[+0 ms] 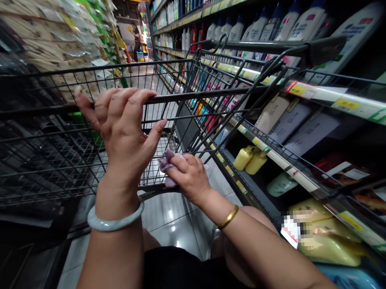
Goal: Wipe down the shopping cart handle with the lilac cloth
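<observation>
The person is crouched low beside a wire shopping cart (65, 139) in a shop aisle. The left hand (122, 131) is up on the cart's top bar, with the fingers curled over the bar and the thumb sticking out under it. It holds the bar and nothing else.

The right hand (190, 175) is lower, near the bottom edge of the cart. Its fingers are closed around a small purple cloth (167, 162), pressing it on the wires there. The cloth is bunched up, so it is hard to see just which wire it touches.

This looks like the wiping step: one hand keeps the cart from rolling while the other rubs it clean. The next move would call for sliding the cloth along the low wires and keeping a firm hold on the bar.

Past the cart, on its right, shelves (307, 96) hold white and yellow bottles (250, 158).
</observation>
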A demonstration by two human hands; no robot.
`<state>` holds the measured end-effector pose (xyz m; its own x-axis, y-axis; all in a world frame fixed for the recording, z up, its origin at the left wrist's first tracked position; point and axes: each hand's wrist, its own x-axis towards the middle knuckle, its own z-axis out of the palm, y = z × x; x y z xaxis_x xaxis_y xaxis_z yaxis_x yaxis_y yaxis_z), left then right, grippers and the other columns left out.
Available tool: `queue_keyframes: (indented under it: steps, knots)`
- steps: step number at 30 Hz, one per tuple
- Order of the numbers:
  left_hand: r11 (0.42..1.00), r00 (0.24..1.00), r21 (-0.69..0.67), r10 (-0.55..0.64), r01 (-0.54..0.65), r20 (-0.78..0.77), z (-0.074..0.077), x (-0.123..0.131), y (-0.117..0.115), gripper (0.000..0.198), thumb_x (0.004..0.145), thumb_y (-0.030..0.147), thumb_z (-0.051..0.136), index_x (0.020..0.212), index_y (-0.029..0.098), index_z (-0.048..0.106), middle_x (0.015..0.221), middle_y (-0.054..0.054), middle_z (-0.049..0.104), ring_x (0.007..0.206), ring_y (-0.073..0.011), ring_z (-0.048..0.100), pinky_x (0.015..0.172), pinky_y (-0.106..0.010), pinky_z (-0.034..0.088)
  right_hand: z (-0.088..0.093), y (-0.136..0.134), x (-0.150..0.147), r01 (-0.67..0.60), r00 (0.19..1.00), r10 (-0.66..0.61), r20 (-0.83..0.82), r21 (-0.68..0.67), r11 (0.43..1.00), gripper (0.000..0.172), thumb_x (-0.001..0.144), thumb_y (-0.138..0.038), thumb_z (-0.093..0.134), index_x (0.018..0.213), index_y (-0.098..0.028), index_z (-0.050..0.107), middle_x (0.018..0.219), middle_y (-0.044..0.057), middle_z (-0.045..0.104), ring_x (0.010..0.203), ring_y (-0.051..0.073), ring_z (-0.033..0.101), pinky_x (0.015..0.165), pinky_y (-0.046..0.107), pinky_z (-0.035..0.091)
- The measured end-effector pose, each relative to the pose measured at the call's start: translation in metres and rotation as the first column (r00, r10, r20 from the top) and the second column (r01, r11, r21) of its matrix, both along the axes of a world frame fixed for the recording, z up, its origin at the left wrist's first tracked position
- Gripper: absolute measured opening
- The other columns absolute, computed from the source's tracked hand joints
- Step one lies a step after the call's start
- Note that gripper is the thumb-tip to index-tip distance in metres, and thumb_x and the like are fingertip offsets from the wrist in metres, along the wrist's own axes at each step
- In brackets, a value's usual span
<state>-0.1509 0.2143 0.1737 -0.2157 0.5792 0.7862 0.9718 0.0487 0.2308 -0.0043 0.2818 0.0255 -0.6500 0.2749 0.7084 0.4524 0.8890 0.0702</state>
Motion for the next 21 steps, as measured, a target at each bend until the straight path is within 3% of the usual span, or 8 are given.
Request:
queue_keyframes:
  steps: [4, 8, 10, 12, 16, 18, 21]
  knots:
    - [1.0, 1.0, -0.009, 0.004, -0.004, 0.0, 0.0, -0.001, 0.0, 0.055, 0.097, 0.062, 0.053, 0.148, 0.042, 0.056, 0.157, 0.007, 0.055, 0.153, -0.0323, 0.041, 0.137, -0.061, -0.004, -0.037, -0.004, -0.013, -0.12, 0.969, 0.123, 0.216, -0.027, 0.992, 0.025, 0.11, -0.03, 0.051, 0.117, -0.026, 0.074, 0.121, 0.005, 0.073, 0.114, 0.023, 0.056, 0.084, 0.04, 0.043]
    - [1.0, 1.0, -0.009, 0.014, -0.014, -0.028, -0.002, -0.004, -0.001, 0.056, 0.099, 0.065, 0.047, 0.15, 0.043, 0.053, 0.16, 0.008, 0.053, 0.154, -0.0297, 0.038, 0.137, -0.058, -0.003, -0.064, -0.008, -0.019, -0.213, 0.899, 0.224, 0.377, -0.07, 0.975, 0.027, 0.108, -0.028, 0.055, 0.129, -0.021, 0.069, 0.128, 0.007, 0.07, 0.115, 0.024, 0.056, 0.085, 0.041, 0.045]
    - [1.0, 0.999, -0.012, 0.022, -0.023, -0.036, -0.003, -0.005, -0.001, 0.056, 0.099, 0.066, 0.046, 0.15, 0.043, 0.053, 0.16, 0.009, 0.053, 0.154, -0.0284, 0.037, 0.138, -0.056, -0.003, -0.058, -0.006, -0.014, -0.221, 0.887, 0.239, 0.396, -0.091, 0.971, 0.022, 0.107, -0.031, 0.058, 0.121, -0.023, 0.073, 0.124, 0.005, 0.07, 0.114, 0.024, 0.055, 0.086, 0.04, 0.044]
    - [0.999, 0.999, -0.018, 0.027, -0.027, -0.029, -0.003, -0.005, -0.001, 0.056, 0.099, 0.066, 0.048, 0.15, 0.043, 0.053, 0.159, 0.009, 0.053, 0.153, -0.0284, 0.037, 0.138, -0.056, -0.003, -0.039, -0.001, -0.004, -0.204, 0.908, 0.221, 0.356, -0.084, 0.975, 0.02, 0.106, -0.037, 0.06, 0.115, -0.027, 0.075, 0.123, 0.003, 0.071, 0.113, 0.024, 0.055, 0.086, 0.04, 0.043]
    - [1.0, 1.0, 0.01, -0.025, 0.025, 0.01, -0.001, -0.003, 0.0, 0.053, 0.098, 0.062, 0.053, 0.147, 0.043, 0.056, 0.154, 0.006, 0.057, 0.153, -0.0339, 0.038, 0.136, -0.064, -0.003, 0.002, 0.007, 0.018, -0.025, 0.995, 0.033, 0.096, -0.083, 0.996, 0.024, 0.109, -0.038, 0.053, 0.118, -0.035, 0.076, 0.131, 0.001, 0.071, 0.118, 0.023, 0.052, 0.09, 0.04, 0.04]
    - [1.0, 0.999, 0.011, -0.024, 0.024, 0.034, 0.0, -0.001, 0.0, 0.054, 0.097, 0.063, 0.054, 0.147, 0.043, 0.057, 0.15, 0.004, 0.06, 0.154, -0.0364, 0.036, 0.135, -0.067, -0.001, 0.006, 0.007, 0.021, 0.024, 0.999, -0.02, 0.036, -0.114, 0.993, 0.026, 0.11, -0.037, 0.052, 0.119, -0.037, 0.076, 0.134, 0.0, 0.071, 0.118, 0.023, 0.051, 0.092, 0.041, 0.039]
    - [0.999, 0.999, -0.01, 0.037, -0.037, 0.033, 0.001, -0.001, 0.001, 0.058, 0.095, 0.068, 0.055, 0.148, 0.044, 0.056, 0.143, 0.005, 0.065, 0.152, -0.0357, 0.038, 0.136, -0.067, 0.002, -0.011, 0.002, 0.012, -0.05, 0.983, 0.068, 0.171, -0.106, 0.993, 0.023, 0.109, -0.037, 0.054, 0.115, -0.031, 0.076, 0.13, 0.0, 0.072, 0.114, 0.023, 0.053, 0.088, 0.04, 0.039]
